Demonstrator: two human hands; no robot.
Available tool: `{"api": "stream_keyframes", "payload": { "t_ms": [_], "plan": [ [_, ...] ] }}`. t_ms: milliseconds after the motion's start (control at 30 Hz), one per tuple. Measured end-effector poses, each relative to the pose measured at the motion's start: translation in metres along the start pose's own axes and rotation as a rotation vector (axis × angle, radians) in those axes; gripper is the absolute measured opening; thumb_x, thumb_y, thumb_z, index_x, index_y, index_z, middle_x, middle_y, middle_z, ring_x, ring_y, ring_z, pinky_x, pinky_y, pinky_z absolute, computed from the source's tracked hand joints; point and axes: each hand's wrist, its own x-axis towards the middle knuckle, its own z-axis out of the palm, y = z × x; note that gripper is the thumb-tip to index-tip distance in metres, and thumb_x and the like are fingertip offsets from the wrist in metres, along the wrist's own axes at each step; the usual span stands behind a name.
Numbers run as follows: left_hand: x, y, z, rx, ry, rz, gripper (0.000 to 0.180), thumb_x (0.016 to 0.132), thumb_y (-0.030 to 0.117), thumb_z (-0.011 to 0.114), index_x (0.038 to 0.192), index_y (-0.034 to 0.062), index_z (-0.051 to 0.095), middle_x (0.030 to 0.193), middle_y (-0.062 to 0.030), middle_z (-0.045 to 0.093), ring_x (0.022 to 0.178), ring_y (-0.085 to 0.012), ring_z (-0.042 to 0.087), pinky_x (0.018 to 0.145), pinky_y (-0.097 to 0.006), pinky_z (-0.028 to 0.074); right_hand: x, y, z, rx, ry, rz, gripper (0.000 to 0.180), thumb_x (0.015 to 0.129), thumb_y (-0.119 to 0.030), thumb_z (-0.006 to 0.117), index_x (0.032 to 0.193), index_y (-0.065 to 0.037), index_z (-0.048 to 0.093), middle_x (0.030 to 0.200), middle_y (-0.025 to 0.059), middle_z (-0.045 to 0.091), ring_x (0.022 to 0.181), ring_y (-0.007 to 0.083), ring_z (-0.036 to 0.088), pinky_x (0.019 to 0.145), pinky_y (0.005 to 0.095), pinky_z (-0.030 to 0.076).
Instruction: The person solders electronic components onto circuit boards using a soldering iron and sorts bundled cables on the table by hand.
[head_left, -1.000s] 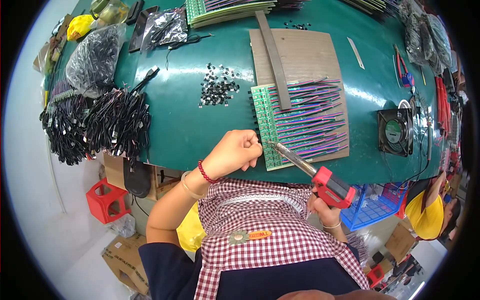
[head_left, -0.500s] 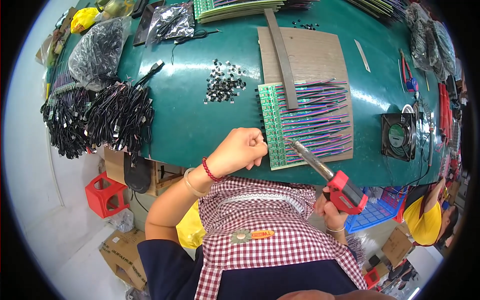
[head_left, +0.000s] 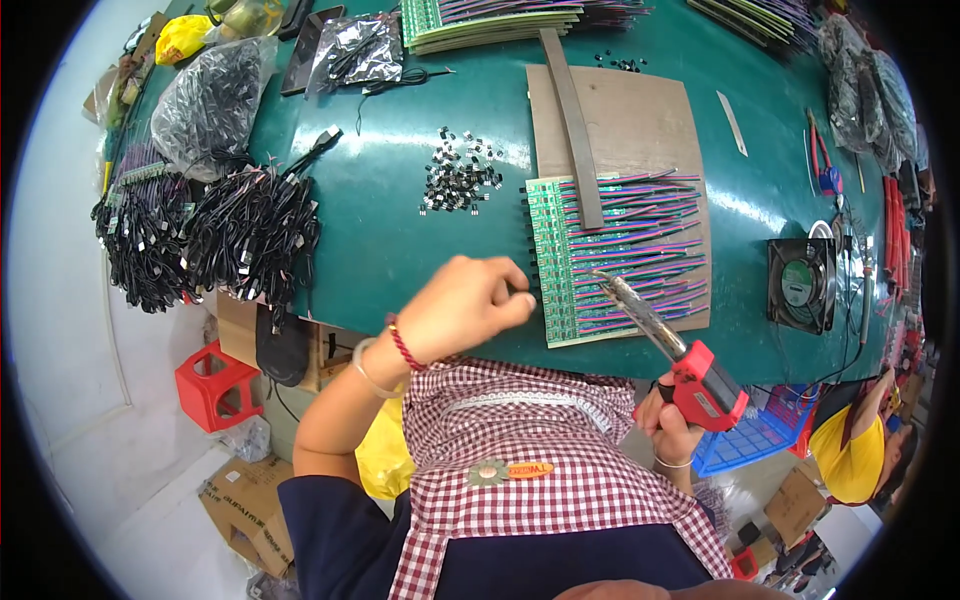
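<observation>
My left hand (head_left: 465, 308) is just left of the green circuit board panel (head_left: 551, 262). Its thumb and index finger are a little apart, with nothing visible between them; the other fingers are curled and partly hidden. Small black connectors stick out along the panel's left edge, and rows of thin coloured wires (head_left: 650, 250) run off to its right. In my right hand (head_left: 668, 425) is a red and black soldering gun (head_left: 705, 385). Its long metal barrel points up and left, the tip over the panel near the wire ends.
A flat metal bar (head_left: 572, 130) lies across a brown board (head_left: 625, 120) and the wires. Loose black connectors (head_left: 460, 175) are heaped to the left. Bundled black cables (head_left: 240, 230) hang at the table's left edge. A small fan (head_left: 800, 285) stands at the right.
My left hand has drawn left from the panel's edge, its thumb and index finger parting. The soldering gun stays over the panel. The whole view has shifted slightly.
</observation>
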Motion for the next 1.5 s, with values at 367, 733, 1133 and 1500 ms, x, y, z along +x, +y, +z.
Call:
{"api": "stream_keyframes", "payload": {
  "t_ms": [367,733,1133,1500],
  "plan": [
    [0.088,-0.038,-0.048,0.96,0.55,0.428,0.044,0.091,0.033,0.046,0.126,0.0066,0.047,0.138,-0.015,0.037,0.131,-0.0314,0.029,0.106,-0.053,0.019,0.0,-0.006,0.003,0.021,0.051,-0.099,0.038,0.083,-0.016,0.058,0.112,0.006,0.045,0.053,0.0058,0.047,0.044,0.0138,0.043,0.044,0.0275,0.04],
    [0.077,-0.005,-0.043,1.11,0.47,0.438,0.009,0.074,0.011,0.063,0.078,0.0104,0.055,0.083,-0.003,0.051,0.085,-0.0231,0.048,0.072,-0.036,0.037,0.015,-0.012,0.007,-0.014,0.09,-0.14,0.039,0.085,-0.024,0.056,0.108,0.003,0.041,0.049,0.004,0.043,0.038,0.0121,0.039,0.038,0.0258,0.037],
    [0.07,-0.011,-0.049,0.767,0.444,0.505,0.007,0.075,0.0,0.055,0.08,0.0036,0.051,0.078,-0.0085,0.051,0.078,-0.027,0.048,0.068,-0.036,0.038,0.017,-0.009,0.006,0.02,0.115,-0.169,0.041,0.085,-0.024,0.056,0.112,0.003,0.041,0.05,0.0047,0.043,0.039,0.0126,0.039,0.038,0.0259,0.037],
    [0.011,0.003,-0.024,0.266,0.389,0.552,0.015,0.075,-0.003,0.057,0.089,0.0001,0.062,0.078,-0.0068,0.058,0.072,-0.0139,0.055,0.064,-0.025,0.044,0.026,-0.014,0.023,0.167,0.091,-0.179,0.04,0.085,-0.018,0.058,0.113,0.004,0.04,0.054,0.0056,0.045,0.043,0.0129,0.042,0.042,0.0262,0.039]
  ]
}}
